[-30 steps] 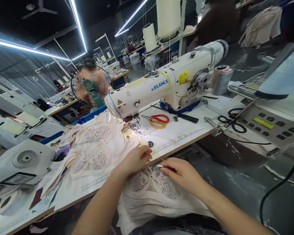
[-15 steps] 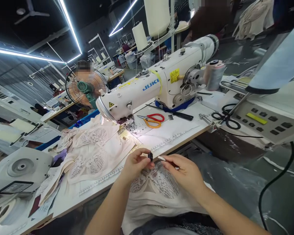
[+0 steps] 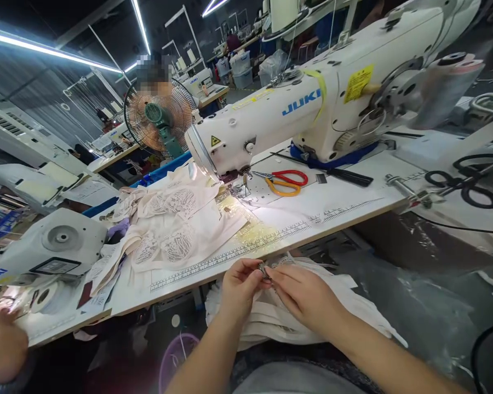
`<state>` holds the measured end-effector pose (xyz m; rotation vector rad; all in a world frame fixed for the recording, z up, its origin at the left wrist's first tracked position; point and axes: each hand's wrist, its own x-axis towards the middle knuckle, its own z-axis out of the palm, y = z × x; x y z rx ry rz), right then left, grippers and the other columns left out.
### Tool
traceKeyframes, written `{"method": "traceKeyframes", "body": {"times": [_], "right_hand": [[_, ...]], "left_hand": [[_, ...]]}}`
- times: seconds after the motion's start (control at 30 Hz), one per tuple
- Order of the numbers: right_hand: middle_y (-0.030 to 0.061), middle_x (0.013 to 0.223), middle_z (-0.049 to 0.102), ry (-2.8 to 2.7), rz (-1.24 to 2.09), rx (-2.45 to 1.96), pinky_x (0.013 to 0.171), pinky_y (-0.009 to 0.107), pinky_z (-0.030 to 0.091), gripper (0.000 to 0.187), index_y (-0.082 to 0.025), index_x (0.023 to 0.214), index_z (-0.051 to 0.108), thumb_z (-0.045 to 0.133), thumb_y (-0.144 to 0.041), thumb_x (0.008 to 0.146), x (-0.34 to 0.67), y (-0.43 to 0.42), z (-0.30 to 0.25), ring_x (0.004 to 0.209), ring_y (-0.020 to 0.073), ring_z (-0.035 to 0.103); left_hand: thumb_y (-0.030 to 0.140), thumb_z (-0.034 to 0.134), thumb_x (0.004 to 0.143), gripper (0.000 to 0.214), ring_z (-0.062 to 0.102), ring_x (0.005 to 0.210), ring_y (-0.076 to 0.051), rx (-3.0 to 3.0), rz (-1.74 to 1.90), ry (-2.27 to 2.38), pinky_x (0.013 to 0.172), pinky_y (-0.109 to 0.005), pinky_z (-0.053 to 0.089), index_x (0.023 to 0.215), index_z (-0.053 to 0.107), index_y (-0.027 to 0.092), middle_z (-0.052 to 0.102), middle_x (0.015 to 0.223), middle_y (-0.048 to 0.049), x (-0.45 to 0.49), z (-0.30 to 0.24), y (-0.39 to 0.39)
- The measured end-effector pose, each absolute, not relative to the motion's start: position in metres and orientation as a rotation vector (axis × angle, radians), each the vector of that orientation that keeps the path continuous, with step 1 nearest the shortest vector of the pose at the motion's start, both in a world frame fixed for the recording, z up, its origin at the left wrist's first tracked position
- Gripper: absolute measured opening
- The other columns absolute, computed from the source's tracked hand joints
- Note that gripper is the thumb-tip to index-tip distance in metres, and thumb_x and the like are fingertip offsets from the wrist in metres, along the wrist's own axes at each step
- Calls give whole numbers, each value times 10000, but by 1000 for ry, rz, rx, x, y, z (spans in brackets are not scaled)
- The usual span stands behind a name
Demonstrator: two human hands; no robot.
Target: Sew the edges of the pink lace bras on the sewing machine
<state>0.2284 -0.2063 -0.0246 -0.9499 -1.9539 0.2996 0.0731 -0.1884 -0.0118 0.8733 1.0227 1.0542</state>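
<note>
My left hand (image 3: pixel 239 285) and my right hand (image 3: pixel 301 294) meet fingertip to fingertip just below the table's front edge. Both are closed in a pinch on a small dark round bobbin (image 3: pixel 264 271). Under them, on my lap, lies a bunched cream lace garment (image 3: pixel 271 324). A white JUKI sewing machine (image 3: pixel 296 112) stands on the table beyond, with its needle area lit. More cream lace pieces (image 3: pixel 173 225) are piled left of the needle.
Red and orange scissors (image 3: pixel 285 182) lie under the machine's arm and black scissors (image 3: pixel 465 183) hang at the right. A second machine head (image 3: pixel 53 246) sits at the left, a fan (image 3: pixel 160 117) behind. Another person's hand (image 3: pixel 2 345) shows at the bottom left.
My left hand picked the bobbin up off the table and drew it down toward my lap. My right hand closed in on it. The view tilted down and nearer the machine.
</note>
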Motion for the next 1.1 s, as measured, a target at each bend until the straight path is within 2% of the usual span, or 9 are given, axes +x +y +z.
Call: {"method": "traceKeyframes", "body": {"times": [0.2,0.3,0.4,0.53,0.67,0.8,0.93,1.1], "right_hand": [[64,775,647,-1926,360,-1001,560,288,467,247,-179,1060,594,404,-133,909,216,-213,-26,669,176,583],[42,696,611,-1963,408,-1023,519,277,419,207,-189,947,614,412,-160,911,215,-215,-21,610,166,549],[30,662,580,-2018,521,-971,528,271,398,243,-203,791,595,392,-164,919,221,-215,-11,604,158,529],[23,643,561,-1999,627,-911,541,267,384,269,-212,764,574,369,-189,937,229,-213,3,603,153,507],[10,592,532,-1960,610,-986,528,266,352,311,-214,685,536,359,-222,940,227,-209,5,569,144,475],[5,599,518,-1923,666,-1054,538,252,355,296,-203,667,536,380,-224,918,221,-205,1,582,136,481],[-2,600,525,-1928,711,-1043,533,238,359,284,-202,655,537,389,-213,897,218,-202,0,576,126,487],[3,626,552,-1900,725,-1058,552,241,373,263,-203,677,542,399,-218,897,220,-198,0,595,127,505]], "left_hand": [[348,834,610,343,617,720,-135,928,1132,963,624,-236,528,854,686,160,690,832,-42,66,-19,-197],[348,842,597,337,590,602,-109,948,1134,964,534,-209,504,846,708,164,668,723,-19,61,-24,-199],[365,836,607,333,571,490,-88,930,1067,913,448,-194,483,854,731,169,636,662,-3,54,-28,-200],[379,843,598,358,630,526,-125,834,930,868,474,-218,534,872,744,171,641,688,-21,46,-28,-202],[340,840,619,306,667,593,-142,797,830,798,513,-225,565,857,740,176,647,813,-29,42,-25,-203],[288,808,681,297,677,584,-140,860,802,679,465,-180,533,934,682,197,658,801,-14,39,-24,-201],[265,773,730,210,677,564,-146,930,758,628,447,-174,520,843,627,164,658,720,-13,36,-26,-198],[275,792,698,210,680,589,-155,990,800,682,449,-194,530,809,664,151,663,812,-39,33,-31,-197]]}}
